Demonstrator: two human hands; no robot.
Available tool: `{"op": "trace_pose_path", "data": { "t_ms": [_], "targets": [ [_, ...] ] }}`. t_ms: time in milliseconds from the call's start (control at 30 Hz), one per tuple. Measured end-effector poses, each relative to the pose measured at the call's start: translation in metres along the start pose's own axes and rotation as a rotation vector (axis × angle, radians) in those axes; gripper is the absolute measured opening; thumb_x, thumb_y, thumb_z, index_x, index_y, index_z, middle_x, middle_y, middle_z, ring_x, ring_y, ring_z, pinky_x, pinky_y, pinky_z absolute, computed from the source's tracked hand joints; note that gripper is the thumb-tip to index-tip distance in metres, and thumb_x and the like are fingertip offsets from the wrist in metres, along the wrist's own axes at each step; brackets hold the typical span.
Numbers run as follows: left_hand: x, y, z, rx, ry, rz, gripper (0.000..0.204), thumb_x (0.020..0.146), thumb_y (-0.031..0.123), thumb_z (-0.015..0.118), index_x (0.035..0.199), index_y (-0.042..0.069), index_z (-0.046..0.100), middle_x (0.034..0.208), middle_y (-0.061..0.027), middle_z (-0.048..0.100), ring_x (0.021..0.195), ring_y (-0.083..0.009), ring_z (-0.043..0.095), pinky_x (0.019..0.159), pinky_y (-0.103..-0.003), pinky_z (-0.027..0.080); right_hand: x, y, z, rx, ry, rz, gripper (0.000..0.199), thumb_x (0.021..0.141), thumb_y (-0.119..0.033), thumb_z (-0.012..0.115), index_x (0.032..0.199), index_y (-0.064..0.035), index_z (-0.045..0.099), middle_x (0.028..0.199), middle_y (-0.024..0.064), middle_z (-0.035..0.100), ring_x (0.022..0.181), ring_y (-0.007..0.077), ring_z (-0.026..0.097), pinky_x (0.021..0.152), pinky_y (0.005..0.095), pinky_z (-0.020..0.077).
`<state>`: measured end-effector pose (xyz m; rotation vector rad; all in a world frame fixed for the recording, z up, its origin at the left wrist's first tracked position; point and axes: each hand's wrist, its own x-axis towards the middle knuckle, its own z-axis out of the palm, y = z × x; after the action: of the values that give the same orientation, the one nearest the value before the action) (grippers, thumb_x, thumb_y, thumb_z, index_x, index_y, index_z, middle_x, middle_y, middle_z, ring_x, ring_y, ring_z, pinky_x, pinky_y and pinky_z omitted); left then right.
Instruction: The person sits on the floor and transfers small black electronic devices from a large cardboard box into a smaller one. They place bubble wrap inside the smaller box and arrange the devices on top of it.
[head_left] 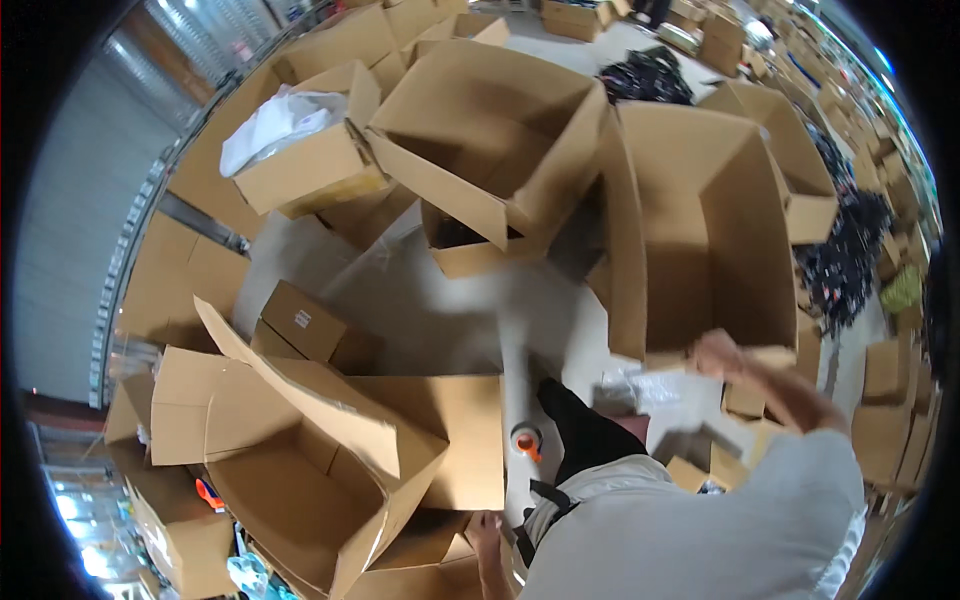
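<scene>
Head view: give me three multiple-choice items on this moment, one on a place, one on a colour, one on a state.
1. Where is the right hand?
A. on the near rim of the tall open carton
B. on the tape roll
C. inside the white bag

2. What colour is the core of the tape roll?
A. green
B. orange
C. blue

3. How is the carton at lower left?
A. taped shut
B. crushed flat
C. open, flaps up

Answers: 1 A, the hand sits at that carton's lower edge; 2 B, an orange ring shows; 3 C, its inside is visible.
</scene>
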<state>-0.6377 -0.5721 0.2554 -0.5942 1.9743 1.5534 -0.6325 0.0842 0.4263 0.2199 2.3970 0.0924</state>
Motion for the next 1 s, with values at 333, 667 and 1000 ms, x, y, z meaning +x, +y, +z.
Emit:
{"op": "trace_pose_path", "data": {
  "t_ms": [333, 667, 1000],
  "targets": [
    [0.276, 0.327, 0.298, 0.34, -0.359, 0.367, 0.035, 0.098, 0.032, 0.06, 0.113, 0.002, 0.072, 0.099, -0.0192, 0.075, 0.094, -0.0329, 0.073, 0.085, -0.041, 0.055, 0.0, -0.022, -0.012, 0.202, -0.096, -0.012, 0.034, 0.085, -0.026, 0.069, 0.117, -0.0163, 0.067, 0.111, 0.0144, 0.068, 0.111, 0.0343, 0.065, 0.088, 0.0496, 0.0532],
    [0.437, 0.386, 0.183, 1.003, -0.278, 0.418, 0.036, 0.094, 0.029, 0.057, 0.096, -0.004, 0.072, 0.098, -0.0307, 0.07, 0.099, -0.0453, 0.068, 0.085, -0.049, 0.054, 0.008, -0.033, 0.009, 0.413, 0.051, 0.185, 0.029, 0.084, -0.025, 0.073, 0.106, -0.0058, 0.07, 0.108, 0.0171, 0.07, 0.108, 0.0355, 0.066, 0.087, 0.0496, 0.0539],
    [0.49, 0.33, 0.007, 0.944, 0.036, 0.286, 0.036, 0.095, 0.027, 0.057, 0.09, -0.003, 0.075, 0.083, -0.0186, 0.073, 0.07, -0.025, 0.071, 0.069, -0.045, 0.057, 0.144, -0.092, -0.276, 0.587, -0.213, 0.183, 0.03, 0.086, -0.023, 0.071, 0.108, -0.0035, 0.071, 0.108, 0.0174, 0.072, 0.108, 0.0364, 0.068, 0.089, 0.0477, 0.0549]
  ]
}}
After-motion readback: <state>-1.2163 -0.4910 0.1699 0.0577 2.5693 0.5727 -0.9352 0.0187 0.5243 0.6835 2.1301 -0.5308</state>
